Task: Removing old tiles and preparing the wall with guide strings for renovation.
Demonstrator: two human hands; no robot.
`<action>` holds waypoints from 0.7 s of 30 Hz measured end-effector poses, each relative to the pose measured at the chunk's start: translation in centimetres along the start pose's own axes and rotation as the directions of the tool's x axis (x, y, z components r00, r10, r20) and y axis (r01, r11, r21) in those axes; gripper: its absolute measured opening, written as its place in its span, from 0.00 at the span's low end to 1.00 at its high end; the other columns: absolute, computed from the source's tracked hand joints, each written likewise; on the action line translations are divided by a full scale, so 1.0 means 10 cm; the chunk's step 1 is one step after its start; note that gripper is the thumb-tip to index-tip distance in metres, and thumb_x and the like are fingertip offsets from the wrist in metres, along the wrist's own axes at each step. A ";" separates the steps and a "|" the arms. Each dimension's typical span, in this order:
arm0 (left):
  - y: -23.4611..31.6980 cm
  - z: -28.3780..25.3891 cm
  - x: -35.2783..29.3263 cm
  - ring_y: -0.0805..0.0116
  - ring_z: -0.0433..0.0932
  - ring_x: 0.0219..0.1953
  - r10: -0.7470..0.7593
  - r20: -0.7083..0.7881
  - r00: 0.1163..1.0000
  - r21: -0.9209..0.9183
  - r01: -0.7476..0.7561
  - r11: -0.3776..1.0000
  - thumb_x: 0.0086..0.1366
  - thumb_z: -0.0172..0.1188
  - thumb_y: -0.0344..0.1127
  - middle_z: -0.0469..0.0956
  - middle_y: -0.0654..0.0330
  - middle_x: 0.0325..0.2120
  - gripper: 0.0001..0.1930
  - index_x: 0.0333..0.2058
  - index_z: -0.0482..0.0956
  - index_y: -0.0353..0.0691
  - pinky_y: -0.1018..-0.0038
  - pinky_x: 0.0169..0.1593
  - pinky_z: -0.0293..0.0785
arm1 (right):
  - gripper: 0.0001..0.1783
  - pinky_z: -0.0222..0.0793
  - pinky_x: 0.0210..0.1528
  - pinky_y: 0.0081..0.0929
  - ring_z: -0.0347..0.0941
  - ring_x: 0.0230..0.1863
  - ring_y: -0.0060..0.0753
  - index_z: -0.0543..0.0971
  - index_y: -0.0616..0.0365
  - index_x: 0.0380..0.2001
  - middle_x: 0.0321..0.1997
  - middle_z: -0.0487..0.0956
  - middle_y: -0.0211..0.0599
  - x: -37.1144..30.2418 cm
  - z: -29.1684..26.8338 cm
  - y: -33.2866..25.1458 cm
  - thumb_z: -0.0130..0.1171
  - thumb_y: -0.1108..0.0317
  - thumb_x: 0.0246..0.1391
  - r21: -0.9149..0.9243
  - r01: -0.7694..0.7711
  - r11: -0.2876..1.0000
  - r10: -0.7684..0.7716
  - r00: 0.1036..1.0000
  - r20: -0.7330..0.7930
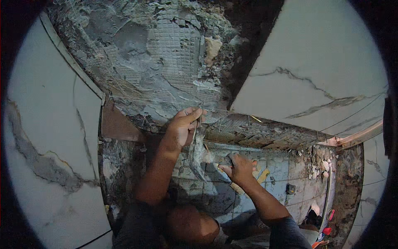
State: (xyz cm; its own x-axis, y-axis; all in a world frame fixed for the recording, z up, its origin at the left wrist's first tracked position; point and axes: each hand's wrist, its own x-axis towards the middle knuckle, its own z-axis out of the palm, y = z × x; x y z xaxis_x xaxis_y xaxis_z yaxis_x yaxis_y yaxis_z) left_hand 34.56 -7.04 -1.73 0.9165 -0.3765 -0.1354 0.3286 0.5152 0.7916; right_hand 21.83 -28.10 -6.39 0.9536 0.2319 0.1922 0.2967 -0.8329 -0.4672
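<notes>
My left hand [187, 121] is raised at the edge of the rough masonry, its thumb and fingers pinched on a thin, dark nail-like piece [202, 108] beside a taut string. Lower and to the right, my right hand [240, 169] is closed, thumb pointing left. From it extends what looks like a claw hammer [196, 155], grey and smeared by motion. The hammer's upper end is just below my left fingertips; its curved end points down. Whether it touches the nail-like piece cannot be made out.
Rough mortar [170, 50] covers the surface ahead. Marble-patterned slabs stand left [45, 137] and right [323, 62]. Several thin nails line the ledge [257, 130] under the string. On the tiled floor lie a tape measure [291, 189], a yellow strip [263, 175] and rubble [321, 166]; red-handled items [326, 231] sit lower right.
</notes>
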 end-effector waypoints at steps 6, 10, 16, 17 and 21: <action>0.01 0.00 -0.03 0.85 0.59 0.19 0.000 -0.017 1.000 -0.035 0.000 0.999 0.61 0.55 0.39 0.71 0.67 0.23 0.13 0.36 0.73 0.33 0.88 0.23 0.54 | 0.26 0.56 0.22 0.44 0.66 0.20 0.48 0.71 0.61 0.22 0.15 0.66 0.43 -0.02 0.03 0.01 0.62 0.45 0.40 -0.008 0.031 0.999 -0.031 1.000 -0.005; 0.04 0.04 -0.06 0.85 0.59 0.19 0.011 -0.050 0.999 -0.003 -0.011 1.000 0.61 0.55 0.39 0.71 0.67 0.23 0.13 0.36 0.74 0.33 0.89 0.23 0.54 | 0.26 0.61 0.20 0.41 0.67 0.18 0.47 0.68 0.61 0.20 0.16 0.67 0.43 0.03 -0.05 -0.07 0.63 0.47 0.41 -0.038 0.113 0.993 -0.116 0.990 -0.078; 0.05 0.03 -0.02 0.85 0.59 0.18 -0.031 -0.079 0.996 -0.016 0.030 0.999 0.61 0.55 0.39 0.72 0.66 0.23 0.12 0.36 0.74 0.35 0.89 0.23 0.54 | 0.26 0.62 0.23 0.41 0.69 0.21 0.48 0.69 0.62 0.20 0.17 0.68 0.45 0.05 -0.02 -0.04 0.61 0.46 0.42 -0.054 0.035 0.998 -0.033 0.999 0.030; 0.05 0.03 -0.02 0.85 0.59 0.18 -0.031 -0.079 0.996 -0.016 0.030 0.999 0.61 0.55 0.39 0.72 0.66 0.23 0.12 0.36 0.74 0.35 0.89 0.23 0.54 | 0.27 0.62 0.23 0.41 0.69 0.21 0.48 0.69 0.62 0.20 0.17 0.69 0.45 0.06 -0.04 -0.04 0.61 0.46 0.43 -0.062 0.017 0.998 -0.013 0.998 0.065; 0.02 -0.01 0.00 0.85 0.60 0.18 -0.024 -0.043 0.999 -0.022 0.023 0.999 0.61 0.55 0.39 0.72 0.66 0.23 0.12 0.35 0.74 0.35 0.88 0.24 0.56 | 0.27 0.62 0.23 0.41 0.69 0.21 0.49 0.69 0.62 0.20 0.18 0.69 0.45 0.04 -0.05 -0.06 0.61 0.45 0.42 -0.071 0.059 0.996 -0.060 0.998 -0.008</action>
State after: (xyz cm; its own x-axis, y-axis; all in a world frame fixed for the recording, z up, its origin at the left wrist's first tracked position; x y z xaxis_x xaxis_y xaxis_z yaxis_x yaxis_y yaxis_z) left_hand 34.59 -6.88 -1.61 0.9173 -0.3551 -0.1803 0.3548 0.5231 0.7749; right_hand 22.04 -27.78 -5.63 0.9337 0.2770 0.2267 0.3479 -0.8512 -0.3929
